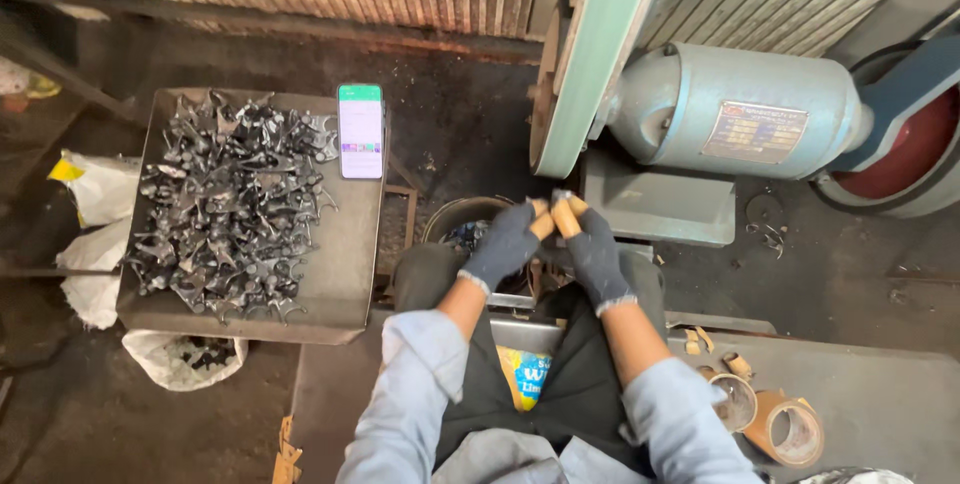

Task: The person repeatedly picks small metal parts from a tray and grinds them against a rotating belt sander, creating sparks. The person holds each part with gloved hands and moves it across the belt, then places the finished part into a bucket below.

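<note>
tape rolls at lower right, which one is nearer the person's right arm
The paler tape roll, lying right beside the right sleeve. The brown roll sits farther out, on its far side.

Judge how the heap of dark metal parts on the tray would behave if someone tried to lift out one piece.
The metal parts look hooked and interlocked, so one piece would probably drag neighbours along. They appear solid and stiff, likely heavy for their size. Heaped loosely on the tray, some might slide or clatter down when disturbed.
</note>
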A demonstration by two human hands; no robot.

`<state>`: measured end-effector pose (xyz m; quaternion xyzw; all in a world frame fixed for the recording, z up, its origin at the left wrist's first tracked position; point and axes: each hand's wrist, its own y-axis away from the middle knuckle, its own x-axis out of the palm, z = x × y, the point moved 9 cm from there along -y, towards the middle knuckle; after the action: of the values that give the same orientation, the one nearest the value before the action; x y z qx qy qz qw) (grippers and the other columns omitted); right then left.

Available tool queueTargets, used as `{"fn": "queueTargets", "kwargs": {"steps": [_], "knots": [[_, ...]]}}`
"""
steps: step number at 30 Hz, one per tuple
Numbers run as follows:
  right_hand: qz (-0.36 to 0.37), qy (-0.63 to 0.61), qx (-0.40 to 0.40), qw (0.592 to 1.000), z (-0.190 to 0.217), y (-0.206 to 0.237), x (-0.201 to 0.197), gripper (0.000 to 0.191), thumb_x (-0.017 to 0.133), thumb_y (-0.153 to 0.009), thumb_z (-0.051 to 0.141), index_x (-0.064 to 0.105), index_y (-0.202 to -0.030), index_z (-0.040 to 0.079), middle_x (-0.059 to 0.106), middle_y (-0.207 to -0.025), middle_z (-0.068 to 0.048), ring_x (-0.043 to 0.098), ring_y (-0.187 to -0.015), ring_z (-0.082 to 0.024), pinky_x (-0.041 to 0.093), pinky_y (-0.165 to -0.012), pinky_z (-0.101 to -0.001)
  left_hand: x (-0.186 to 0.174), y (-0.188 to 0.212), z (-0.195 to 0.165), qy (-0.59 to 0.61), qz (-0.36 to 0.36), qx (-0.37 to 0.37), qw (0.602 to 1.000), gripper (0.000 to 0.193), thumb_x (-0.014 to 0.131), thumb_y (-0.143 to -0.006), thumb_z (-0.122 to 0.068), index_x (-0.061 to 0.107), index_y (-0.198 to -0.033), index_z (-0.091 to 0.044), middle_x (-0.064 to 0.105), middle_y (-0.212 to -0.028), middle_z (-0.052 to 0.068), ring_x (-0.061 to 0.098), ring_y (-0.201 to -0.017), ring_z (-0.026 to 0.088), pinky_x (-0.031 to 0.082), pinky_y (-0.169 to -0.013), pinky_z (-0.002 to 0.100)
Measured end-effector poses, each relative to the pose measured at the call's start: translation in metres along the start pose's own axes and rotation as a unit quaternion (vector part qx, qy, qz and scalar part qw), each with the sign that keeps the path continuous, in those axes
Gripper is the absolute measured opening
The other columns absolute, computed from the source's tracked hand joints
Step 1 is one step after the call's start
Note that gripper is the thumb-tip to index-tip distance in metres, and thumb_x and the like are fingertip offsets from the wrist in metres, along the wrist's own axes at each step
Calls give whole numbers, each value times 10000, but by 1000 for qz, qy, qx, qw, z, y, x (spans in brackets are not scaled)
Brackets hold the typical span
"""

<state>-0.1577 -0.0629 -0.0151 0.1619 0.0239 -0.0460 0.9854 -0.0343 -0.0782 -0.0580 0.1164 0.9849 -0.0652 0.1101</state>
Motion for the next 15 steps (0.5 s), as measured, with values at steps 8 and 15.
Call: {"fn": "queueTargets", "kwargs": {"steps": [8,15], "knots": [[32,96,21,995,-37,-55,20,417,626,-1025,380,722,-1049,-25,698,-859,-97,601,-725,-145,486,-638,-302,-17,-9,38,-80,-73,-181,977,287,589,-955,-263,652,-1090,-17,696,-1004,242,683,-931,413,534,-805,479],[7,-105,35,994,-72,-64,14,345,636,-1012,315,693,-1110,-11,725,-960,-95,650,-838,-184,528,-740,-329,-9,-17,45,-214,-43,-186,958,278,687,-839,-194,672,-1046,-9,701,-966,255,680,-916,413,522,-783,472]]}}
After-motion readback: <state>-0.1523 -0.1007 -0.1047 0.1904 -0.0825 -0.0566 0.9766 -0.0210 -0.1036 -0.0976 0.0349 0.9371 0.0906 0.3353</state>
